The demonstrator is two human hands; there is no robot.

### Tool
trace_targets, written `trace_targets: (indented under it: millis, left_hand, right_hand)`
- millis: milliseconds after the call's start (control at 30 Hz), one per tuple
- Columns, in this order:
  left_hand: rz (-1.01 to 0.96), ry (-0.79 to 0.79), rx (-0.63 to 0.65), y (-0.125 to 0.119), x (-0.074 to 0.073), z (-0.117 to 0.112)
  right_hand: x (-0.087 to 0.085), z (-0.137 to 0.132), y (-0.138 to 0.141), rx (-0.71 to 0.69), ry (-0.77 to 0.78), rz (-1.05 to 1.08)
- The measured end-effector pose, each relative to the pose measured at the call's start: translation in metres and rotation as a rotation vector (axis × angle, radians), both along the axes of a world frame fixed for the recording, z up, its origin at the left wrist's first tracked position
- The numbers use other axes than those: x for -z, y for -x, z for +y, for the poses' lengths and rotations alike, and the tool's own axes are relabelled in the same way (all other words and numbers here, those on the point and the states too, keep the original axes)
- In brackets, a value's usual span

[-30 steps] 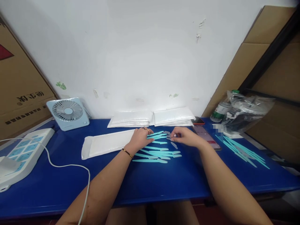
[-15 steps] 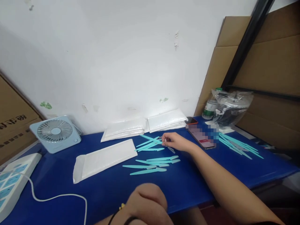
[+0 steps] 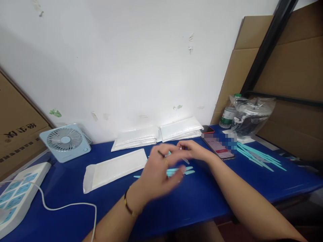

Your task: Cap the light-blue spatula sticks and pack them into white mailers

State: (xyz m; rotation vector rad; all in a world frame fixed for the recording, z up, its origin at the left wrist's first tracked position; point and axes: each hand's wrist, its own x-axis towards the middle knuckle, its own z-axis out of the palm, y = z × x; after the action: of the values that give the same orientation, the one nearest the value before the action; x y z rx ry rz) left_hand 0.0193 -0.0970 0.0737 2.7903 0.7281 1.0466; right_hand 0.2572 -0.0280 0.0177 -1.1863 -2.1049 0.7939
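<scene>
Handling: left hand point(image 3: 160, 171) blurred, its fingers spread above loose teal sticks point(image 3: 172, 171); right hand point(image 3: 194, 150) beyond, fingers curled (tips partly hidden, can't tell what's pinched).
Teal sticks: loose group mid-bench, partly covered by left hand; separate bunch point(image 3: 267, 156) at right, past the phone point(image 3: 219, 148).
Progress: looks partway; loose sticks left to handle, finished count unclear.
Stick shape: slim, tapered, plastic-looking.
Envelope point(image 3: 118, 169): white, flat, rectangular, smooth.
Envelope stacks point(image 3: 180, 129): glossy, wrinkled.
Bench point(image 3: 202, 201): slick blue.
</scene>
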Motion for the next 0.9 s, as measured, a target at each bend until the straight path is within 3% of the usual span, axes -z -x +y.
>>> trace_targets:
  millis: [100, 167, 300, 467, 633, 767, 900]
  left_hand:
    - [0.229, 0.082, -0.287, -0.009, 0.022, 0.044]
    - [0.409, 0.174, -0.335, -0.01, 0.04, 0.067]
    - [0.392, 0.166, -0.402, -0.002, 0.058, 0.088]
    - [0.342, 0.173, -0.336, 0.006, 0.07, 0.097]
    - [0.253, 0.211, -0.302, 0.009, 0.082, 0.099]
    - [0.236, 0.267, -0.22, 0.008, 0.073, 0.087]
    - [0.329, 0.272, -0.102, 0.002, 0.062, 0.071]
  right_hand:
    - [-0.001, -0.002, 0.004, -0.052, 0.005, -0.005]
    - [0.001, 0.0, 0.004, -0.06, 0.029, -0.005]
    - [0.012, 0.011, -0.008, 0.051, 0.044, -0.001]
    - [0.008, 0.012, -0.023, 0.133, 0.001, -0.117]
    - [-0.008, -0.006, -0.022, -0.152, 0.104, -0.272]
    - [-0.006, -0.012, -0.014, -0.233, 0.133, -0.437]
    - [-0.005, -0.012, -0.007, -0.176, 0.079, -0.393]
